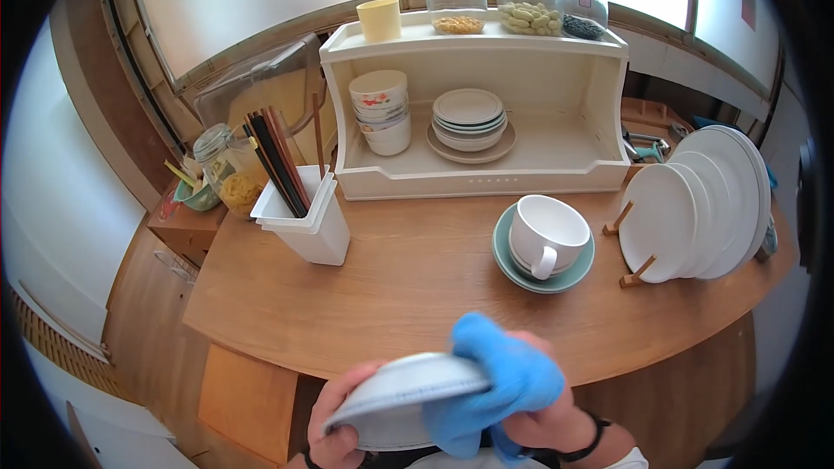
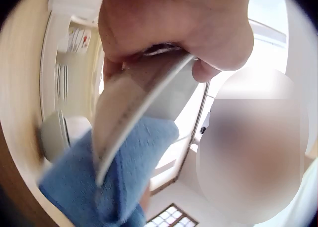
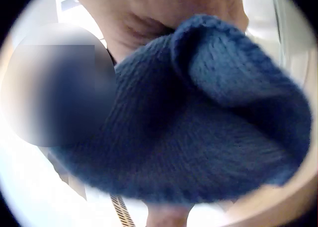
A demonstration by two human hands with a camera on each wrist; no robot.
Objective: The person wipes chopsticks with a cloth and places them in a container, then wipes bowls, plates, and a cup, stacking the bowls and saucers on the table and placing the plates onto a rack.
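Note:
The left hand (image 1: 340,417) grips the rim of a white dish (image 1: 408,382), held tilted over the table's front edge. A blue cloth (image 1: 508,378) wraps the dish's right side, pinched by the right hand (image 1: 552,421). In the left wrist view, the left hand (image 2: 179,23) has thumb and fingers on either side of the dish's rim (image 2: 144,102), and the blue cloth (image 2: 114,172) covers both faces at the far end. The right wrist view shows the cloth (image 3: 198,137) hanging from the right hand (image 3: 164,13), its fingers mostly hidden.
A white cup (image 1: 549,230) sits on stacked saucers and a green plate (image 1: 580,274). Plates (image 1: 658,221) stand in a rack at right. At left is a white chopstick holder (image 1: 317,230). A cream shelf (image 1: 556,104) behind holds bowls (image 1: 382,113), small plates (image 1: 469,107) and jars (image 1: 528,13).

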